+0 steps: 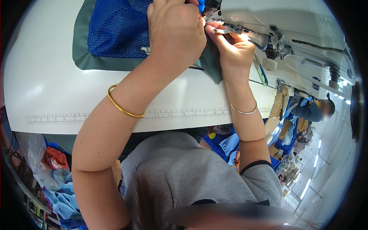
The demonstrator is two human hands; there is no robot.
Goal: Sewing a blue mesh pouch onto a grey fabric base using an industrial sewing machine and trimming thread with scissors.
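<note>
Grey-green fabric with a blue mesh panel lies on the white sewing table. My left hand rests over the panel's right side, fingers curled, tips hidden by the hand and the upper picture edge. Right of it, my right hand is closed, thumb and forefinger pinched beside the needle area of a white sewing machine. What either hand pinches I cannot make out. A loose grey-green corner of the fabric hangs between my wrists. A short white cord end sticks out by the mesh.
A printed ruler strip runs along the table's near edge. Metal thread guides and a tension knob jut from the machine at right. Below left are clear plastic bags and light-blue cloth. Another person sits far right.
</note>
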